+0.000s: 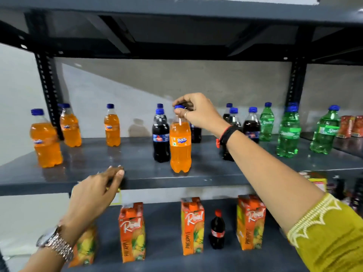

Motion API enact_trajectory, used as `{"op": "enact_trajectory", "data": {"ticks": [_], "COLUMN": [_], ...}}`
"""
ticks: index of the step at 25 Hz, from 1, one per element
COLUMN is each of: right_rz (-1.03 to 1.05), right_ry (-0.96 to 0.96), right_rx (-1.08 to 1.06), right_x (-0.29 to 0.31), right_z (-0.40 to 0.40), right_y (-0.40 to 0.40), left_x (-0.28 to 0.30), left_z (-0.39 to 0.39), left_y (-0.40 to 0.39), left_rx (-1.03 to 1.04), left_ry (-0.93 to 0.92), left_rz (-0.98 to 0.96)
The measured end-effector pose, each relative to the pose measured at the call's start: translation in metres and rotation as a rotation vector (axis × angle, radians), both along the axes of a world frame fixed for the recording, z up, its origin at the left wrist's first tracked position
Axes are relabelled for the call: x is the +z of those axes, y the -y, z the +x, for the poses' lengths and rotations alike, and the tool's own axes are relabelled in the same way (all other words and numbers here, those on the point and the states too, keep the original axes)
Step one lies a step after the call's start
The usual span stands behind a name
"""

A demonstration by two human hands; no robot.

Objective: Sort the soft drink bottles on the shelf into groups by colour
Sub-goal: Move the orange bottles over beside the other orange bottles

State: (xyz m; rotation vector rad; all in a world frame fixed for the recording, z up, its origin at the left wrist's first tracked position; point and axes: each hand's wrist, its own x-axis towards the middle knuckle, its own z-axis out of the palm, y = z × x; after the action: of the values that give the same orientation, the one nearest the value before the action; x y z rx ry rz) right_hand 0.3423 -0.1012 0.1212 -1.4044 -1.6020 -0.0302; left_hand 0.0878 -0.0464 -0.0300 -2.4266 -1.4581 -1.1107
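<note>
The shelf (196, 178) edge is touched by the open left hand (94, 191). Near the front, an orange Fanta bottle (180, 146) is gripped at its blue cap by the right hand (198, 112), dark cola bottles (161, 138) just behind.

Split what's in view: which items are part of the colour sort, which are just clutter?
In the job: Fanta bottle gripped at the cap by the right hand; orange bottles; dark cola bottles; green Sprite bottles.

Lying about: juice cartons; small red-capped cola bottle; red packs.
</note>
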Motion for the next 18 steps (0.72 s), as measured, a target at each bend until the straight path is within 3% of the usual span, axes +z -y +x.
{"op": "enact_trajectory", "data": {"ticks": [3,8,18], "right_rz": [0.060,0.101,0.080], "right_ry": [-0.100,-0.170,-0.066], "right_rx": [0.049,0.070,-0.022], "right_x": [-0.005,-0.020,-0.021], "right_z": [-0.054,-0.140,-0.195], "right_y": [-0.036,-0.105,-0.158], "left_x": [-0.006,-0.026,-0.039], "left_z": [-0.062,-0.134,-0.152], "left_y": [-0.023,-0.079,-0.103], "left_rx": [-0.032,-0.085,-0.123], "left_ry": [0.076,0.005,0.065], "left_rz": [0.072,0.173,0.239]}}
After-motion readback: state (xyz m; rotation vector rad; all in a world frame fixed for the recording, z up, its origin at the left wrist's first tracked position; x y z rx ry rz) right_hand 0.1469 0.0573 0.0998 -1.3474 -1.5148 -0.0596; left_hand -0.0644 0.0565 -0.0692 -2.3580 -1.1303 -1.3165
